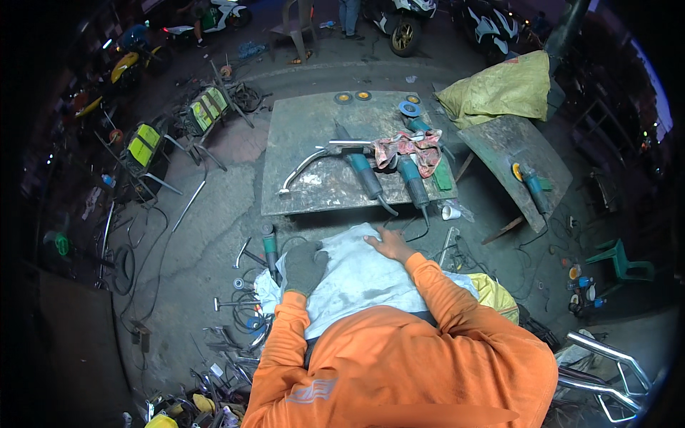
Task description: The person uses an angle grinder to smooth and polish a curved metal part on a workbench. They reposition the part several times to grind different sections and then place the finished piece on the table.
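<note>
A whitish cloth [360, 274] is draped over my lap. My left hand [305, 267], in a dark grey glove, rests on the cloth's left side; its fingers blend together, so their grip is unclear. My bare right hand [390, 246] lies on the cloth's upper right edge, fingers apart. A teal angle grinder [270, 246] stands just left of the gloved hand. On the low table ahead lie an angle grinder [365, 177] beside a bent metal tube [303, 170], and another angle grinder [412, 182] partly under a red patterned rag [408, 151].
The worn low table [307, 128] carries several grinding discs [409, 108]. A side board [514, 153] to the right holds another grinder [533, 187]. Cables and metal parts [242, 303] litter the floor at left. Chrome tubes [606, 389] lie lower right, near a green plastic chair [619, 262].
</note>
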### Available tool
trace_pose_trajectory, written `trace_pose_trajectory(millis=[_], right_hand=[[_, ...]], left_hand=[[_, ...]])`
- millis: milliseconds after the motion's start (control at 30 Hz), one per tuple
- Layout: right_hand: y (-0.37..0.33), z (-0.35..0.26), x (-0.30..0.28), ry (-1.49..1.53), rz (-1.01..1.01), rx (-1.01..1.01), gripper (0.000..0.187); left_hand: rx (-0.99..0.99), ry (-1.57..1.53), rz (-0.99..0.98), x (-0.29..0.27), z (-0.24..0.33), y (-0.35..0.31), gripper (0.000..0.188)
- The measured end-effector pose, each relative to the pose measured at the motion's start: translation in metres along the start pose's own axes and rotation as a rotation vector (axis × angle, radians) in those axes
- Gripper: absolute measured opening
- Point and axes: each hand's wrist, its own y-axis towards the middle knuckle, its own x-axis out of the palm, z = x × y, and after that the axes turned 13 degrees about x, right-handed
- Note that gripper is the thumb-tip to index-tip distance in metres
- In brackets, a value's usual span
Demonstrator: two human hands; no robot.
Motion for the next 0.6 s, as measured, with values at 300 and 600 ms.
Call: trace_pose_trajectory(millis=[300, 600], right_hand=[[0.096, 0.014, -0.061, 0.141, 0.321, -0.057, 0.049], [0.252, -0.006, -0.141, -0.170, 0.887, -0.119, 0.046]], left_hand=[[0.052, 0.039, -0.012, 0.006, 0.000, 0.000, 0.028], [-0.085, 0.022, -0.085, 0.007, -0.010, -0.007, 0.033]])
